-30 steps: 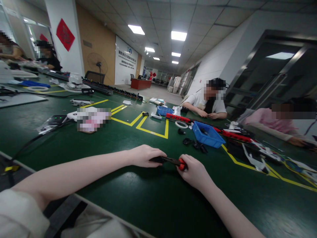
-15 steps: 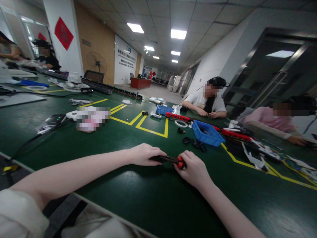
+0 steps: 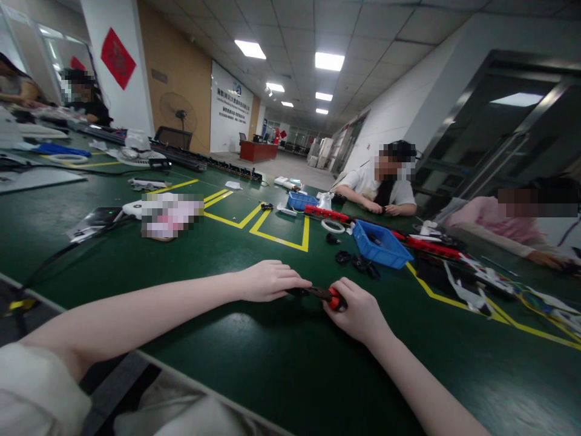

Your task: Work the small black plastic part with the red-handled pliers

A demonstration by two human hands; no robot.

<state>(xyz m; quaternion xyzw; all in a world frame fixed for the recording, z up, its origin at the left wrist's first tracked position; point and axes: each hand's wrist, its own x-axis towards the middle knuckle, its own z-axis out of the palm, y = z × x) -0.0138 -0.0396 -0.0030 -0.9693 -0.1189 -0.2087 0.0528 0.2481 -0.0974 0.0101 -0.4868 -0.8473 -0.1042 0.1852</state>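
Pliers of dark metal with red handles point(image 3: 325, 295), seen in the head view: gripped in the right hand point(image 3: 356, 306), fingers curled around the handles, dark end pointing toward the left hand point(image 3: 263, 282). Small black piece point(image 3: 297, 292) pinched there between fingers and thumb; exact contact with the pliers too dark to tell. Both over the dark green worktop point(image 3: 254, 357). Farther off: loose black parts point(image 3: 362, 264) just beside a blue plastic bin point(image 3: 385, 257), and yellow tape outlines point(image 3: 305, 233).

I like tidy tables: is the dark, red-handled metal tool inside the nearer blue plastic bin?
No, the right hand grips the tool by its red handle, outside that bin.
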